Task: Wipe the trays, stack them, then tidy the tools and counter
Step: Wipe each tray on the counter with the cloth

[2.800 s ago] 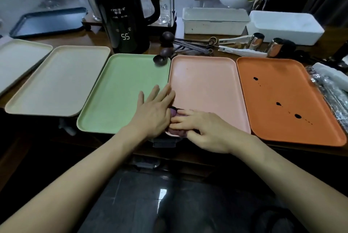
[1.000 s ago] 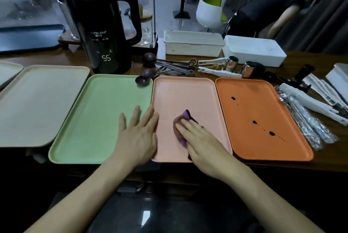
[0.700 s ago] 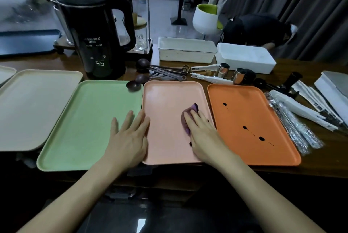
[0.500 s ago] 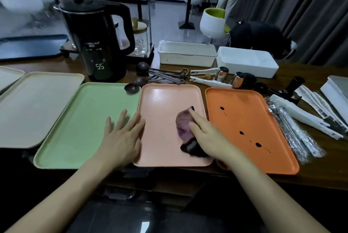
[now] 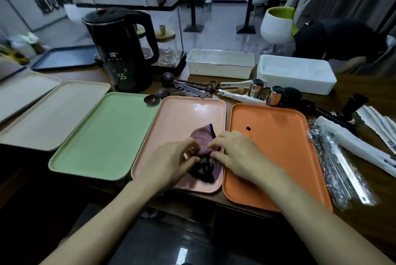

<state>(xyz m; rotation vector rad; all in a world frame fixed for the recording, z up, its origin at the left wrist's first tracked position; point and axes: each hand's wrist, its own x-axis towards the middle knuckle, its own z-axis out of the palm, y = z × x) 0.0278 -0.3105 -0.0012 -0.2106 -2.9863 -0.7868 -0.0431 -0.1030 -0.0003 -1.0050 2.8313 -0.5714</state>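
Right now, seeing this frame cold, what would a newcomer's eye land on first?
A row of coloured trays runs side by side: green tray, pink tray, orange tray. Over the pink tray's near end, the left hand and the right hand both pinch a purple cloth. The orange tray bears dark spots, and a black kettle reading 55 stands behind the green tray.
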